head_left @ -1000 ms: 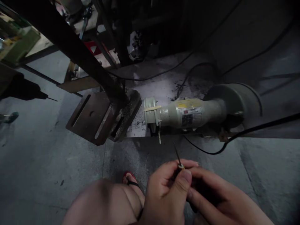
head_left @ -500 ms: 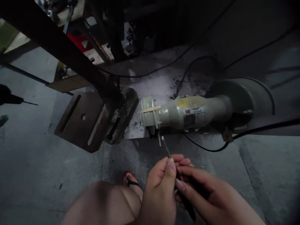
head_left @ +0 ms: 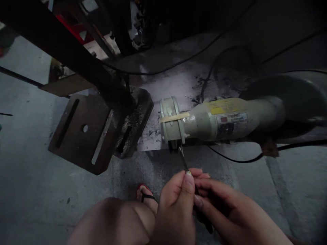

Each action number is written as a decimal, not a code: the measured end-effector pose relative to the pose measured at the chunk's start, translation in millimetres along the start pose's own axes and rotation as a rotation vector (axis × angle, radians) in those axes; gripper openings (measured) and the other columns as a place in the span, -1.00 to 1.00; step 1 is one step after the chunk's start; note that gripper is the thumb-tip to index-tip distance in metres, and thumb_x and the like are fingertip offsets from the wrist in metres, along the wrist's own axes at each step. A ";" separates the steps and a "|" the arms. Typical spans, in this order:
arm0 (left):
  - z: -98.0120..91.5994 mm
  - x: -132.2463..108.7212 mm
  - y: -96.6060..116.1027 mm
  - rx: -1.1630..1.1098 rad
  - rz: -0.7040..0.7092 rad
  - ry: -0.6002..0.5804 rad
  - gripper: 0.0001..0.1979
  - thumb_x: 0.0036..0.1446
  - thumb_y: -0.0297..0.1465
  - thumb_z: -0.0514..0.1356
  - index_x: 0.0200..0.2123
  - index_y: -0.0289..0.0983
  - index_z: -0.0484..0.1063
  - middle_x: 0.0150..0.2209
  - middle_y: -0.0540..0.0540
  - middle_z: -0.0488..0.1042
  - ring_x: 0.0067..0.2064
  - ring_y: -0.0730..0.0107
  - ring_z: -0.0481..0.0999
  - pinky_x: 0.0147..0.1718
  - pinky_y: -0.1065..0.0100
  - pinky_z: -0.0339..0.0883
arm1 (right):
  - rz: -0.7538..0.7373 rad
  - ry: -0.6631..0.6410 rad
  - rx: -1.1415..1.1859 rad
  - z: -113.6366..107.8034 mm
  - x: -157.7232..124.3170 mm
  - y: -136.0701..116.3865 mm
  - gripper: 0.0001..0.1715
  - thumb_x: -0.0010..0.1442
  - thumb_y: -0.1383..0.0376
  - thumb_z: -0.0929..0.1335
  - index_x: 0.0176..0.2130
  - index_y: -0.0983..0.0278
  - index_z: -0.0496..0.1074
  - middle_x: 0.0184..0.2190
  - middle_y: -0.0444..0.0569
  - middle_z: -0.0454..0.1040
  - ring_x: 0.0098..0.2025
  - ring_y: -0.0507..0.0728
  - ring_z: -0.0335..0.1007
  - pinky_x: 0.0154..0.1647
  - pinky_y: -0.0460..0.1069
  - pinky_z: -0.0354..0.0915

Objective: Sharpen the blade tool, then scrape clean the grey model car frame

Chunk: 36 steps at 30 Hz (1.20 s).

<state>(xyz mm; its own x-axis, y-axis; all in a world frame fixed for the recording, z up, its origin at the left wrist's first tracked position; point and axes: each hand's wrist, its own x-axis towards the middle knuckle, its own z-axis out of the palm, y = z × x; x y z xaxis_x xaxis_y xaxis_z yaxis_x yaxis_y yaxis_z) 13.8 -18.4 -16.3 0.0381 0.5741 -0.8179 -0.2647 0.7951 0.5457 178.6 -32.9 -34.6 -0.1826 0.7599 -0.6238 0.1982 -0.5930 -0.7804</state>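
While both hands crowd in low before the pale machine (head_left: 204,119), the left hand (head_left: 176,200) has its grip clamped on a slim metal-bladed tool (head_left: 184,162), thumb pressed down right where blade meets handle. And the right hand (head_left: 230,207) is tucked in close beside it, thumb and fingers together around the dark handle (head_left: 208,226), though part of that grip is hidden from where I stand. Look at the tip! It points up and away from the person, at the near side of the machine's rounded end, right by a dark gap (head_left: 173,145). Touching? I can't tell. Across that end runs a cream strip (head_left: 175,117). Yellow patch and printed label (head_left: 232,123) show clearly as the machine lies along the table (head_left: 163,83). Over to the left, a slotted metal plate (head_left: 83,141) sits beside a dark slanting column (head_left: 79,56), and below, a sandalled foot (head_left: 150,203) rests on the floor (head_left: 133,177).
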 end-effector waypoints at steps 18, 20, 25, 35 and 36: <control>10.6 16.7 0.3 -0.092 -0.033 -0.135 -0.54 0.46 0.04 0.53 0.06 -0.25 0.86 0.15 -0.34 0.84 0.23 -0.14 0.77 0.36 -0.09 0.56 | -0.129 0.256 -0.251 -17.8 7.5 -9.3 -0.54 0.52 -0.13 0.44 0.07 -0.03 0.90 0.01 -0.03 0.91 -0.04 0.34 0.96 0.05 0.11 0.84; 11.3 18.5 0.1 -0.122 -0.040 -0.137 -0.51 0.42 0.05 0.57 0.06 -0.26 0.85 0.15 -0.32 0.84 0.17 -0.04 0.79 0.30 -0.01 0.59 | -0.177 0.318 -0.274 -17.8 10.7 -15.3 -0.58 0.49 -0.06 0.44 0.02 -0.04 0.91 -0.07 -0.09 0.91 -0.10 0.34 0.96 -0.03 0.09 0.84; 12.0 20.5 0.4 -0.109 -0.058 -0.139 -0.47 0.40 0.08 0.58 0.08 -0.26 0.85 0.17 -0.32 0.85 0.18 -0.03 0.80 0.36 -0.04 0.56 | -0.269 0.314 -0.357 -17.2 8.1 -9.9 -0.59 0.57 0.03 0.40 0.06 -0.06 0.89 -0.04 -0.15 0.91 -0.11 0.29 0.96 -0.04 0.04 0.82; 14.4 18.8 -3.3 -0.130 -0.047 -0.134 -0.49 0.43 0.10 0.56 0.10 -0.21 0.86 0.19 -0.29 0.85 0.18 0.01 0.80 0.44 -0.06 0.51 | -0.348 0.374 -0.380 -19.0 6.4 -8.2 -0.63 0.52 0.14 0.40 -0.01 -0.05 0.87 -0.02 -0.24 0.90 -0.11 0.22 0.95 -0.11 -0.07 0.75; 14.4 18.8 -3.4 -0.139 -0.047 -0.132 -0.49 0.43 0.09 0.57 0.11 -0.22 0.86 0.18 -0.29 0.85 0.17 0.03 0.80 0.41 -0.04 0.53 | -0.346 0.378 -0.374 -18.9 7.8 -9.9 -0.62 0.50 0.14 0.40 -0.02 -0.04 0.88 -0.03 -0.24 0.90 -0.12 0.23 0.94 -0.12 -0.06 0.75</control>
<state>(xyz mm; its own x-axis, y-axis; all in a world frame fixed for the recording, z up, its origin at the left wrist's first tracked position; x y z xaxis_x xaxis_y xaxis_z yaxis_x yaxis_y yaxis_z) 29.3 -7.6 -30.9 0.1772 0.5649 -0.8059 -0.3900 0.7921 0.4695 193.4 -16.1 -31.0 0.0431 0.9731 -0.2265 0.5241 -0.2150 -0.8241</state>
